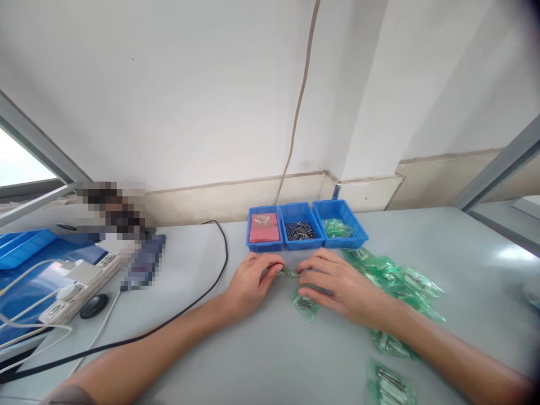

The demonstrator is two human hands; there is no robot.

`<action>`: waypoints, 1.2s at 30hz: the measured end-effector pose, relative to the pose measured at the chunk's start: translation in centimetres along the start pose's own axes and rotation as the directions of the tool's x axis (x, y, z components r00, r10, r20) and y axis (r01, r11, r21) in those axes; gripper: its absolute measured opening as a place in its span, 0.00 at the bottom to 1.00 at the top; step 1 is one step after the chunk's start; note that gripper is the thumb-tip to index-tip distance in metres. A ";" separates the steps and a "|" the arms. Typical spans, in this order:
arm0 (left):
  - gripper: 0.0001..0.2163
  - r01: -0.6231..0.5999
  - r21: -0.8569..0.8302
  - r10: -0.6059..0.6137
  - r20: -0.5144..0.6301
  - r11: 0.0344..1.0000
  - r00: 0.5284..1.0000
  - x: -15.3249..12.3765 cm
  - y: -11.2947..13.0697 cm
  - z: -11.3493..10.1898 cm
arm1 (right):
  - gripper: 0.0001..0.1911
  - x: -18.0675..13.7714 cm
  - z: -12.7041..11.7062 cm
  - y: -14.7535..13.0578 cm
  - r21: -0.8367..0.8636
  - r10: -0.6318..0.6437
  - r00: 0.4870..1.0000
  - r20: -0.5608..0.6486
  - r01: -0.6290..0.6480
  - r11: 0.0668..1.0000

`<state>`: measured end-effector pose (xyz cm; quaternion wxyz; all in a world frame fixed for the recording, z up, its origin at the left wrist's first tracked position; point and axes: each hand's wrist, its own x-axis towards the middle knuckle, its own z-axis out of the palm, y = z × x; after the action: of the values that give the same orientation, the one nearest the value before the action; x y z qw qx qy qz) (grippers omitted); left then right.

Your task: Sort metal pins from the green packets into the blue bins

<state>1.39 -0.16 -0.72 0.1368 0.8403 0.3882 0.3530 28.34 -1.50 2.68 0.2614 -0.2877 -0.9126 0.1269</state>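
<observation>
My left hand [252,281] and my right hand [337,284] meet over the grey table [253,349], both pinching one small green plastic bag [289,271] between their fingertips. Another small green bag [304,305] with dark metal parts inside lies on the table just under my right hand. Three blue bins stand right behind the hands: the left bin [264,229] holds something red, the middle bin [300,227] holds small dark metal pins, and the right bin [341,224] holds green bags.
A spread of filled green bags [396,278] lies along my right forearm, with more bags [388,385] at the front edge. A black cable [198,292] curves across the left side. A white power strip [80,287] and blue trays [21,247] sit far left.
</observation>
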 end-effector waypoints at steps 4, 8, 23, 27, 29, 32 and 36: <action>0.10 0.043 -0.026 -0.043 0.023 0.999 0.999 -0.3 -0.2 0.1 | 0.09 0.0 0.5 -0.1 0.086 0.014 1.000 -0.001 -0.014 0.996; 0.11 0.041 -0.102 -0.036 0.053 0.994 0.998 -0.3 -0.2 0.1 | 0.09 0.3 0.6 -0.1 0.151 0.059 0.997 -0.057 -0.049 0.987; 0.08 -0.151 -0.051 0.154 0.064 0.987 0.986 0.5 0.5 -0.5 | 0.10 0.1 0.8 -0.5 0.262 0.302 0.953 -0.025 -0.286 0.922; 0.14 -0.157 -0.019 0.158 0.117 0.987 0.980 0.7 0.8 -0.7 | 0.09 0.2 0.8 -0.6 0.175 0.233 0.970 -0.075 -0.217 0.960; 0.16 -0.163 -0.014 0.163 0.137 0.987 0.977 0.8 1.0 -0.8 | 0.11 0.2 0.9 -0.6 0.148 0.200 0.975 -0.095 -0.185 0.972; 0.14 -0.158 -0.043 0.163 0.136 0.986 0.977 0.9 1.1 -0.9 | 0.10 0.2 1.1 -0.4 0.145 0.197 0.977 -0.085 -0.183 0.972; 0.09 -0.161 -0.100 0.172 0.109 0.982 0.979 0.9 1.2 -0.9 | 0.10 0.3 1.2 -0.4 0.151 0.210 0.975 -0.076 -0.197 0.969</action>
<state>1.79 -0.32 0.94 0.1675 0.8820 0.2913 0.3304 27.28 -1.79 1.94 0.3082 -0.3661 -0.8539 0.2047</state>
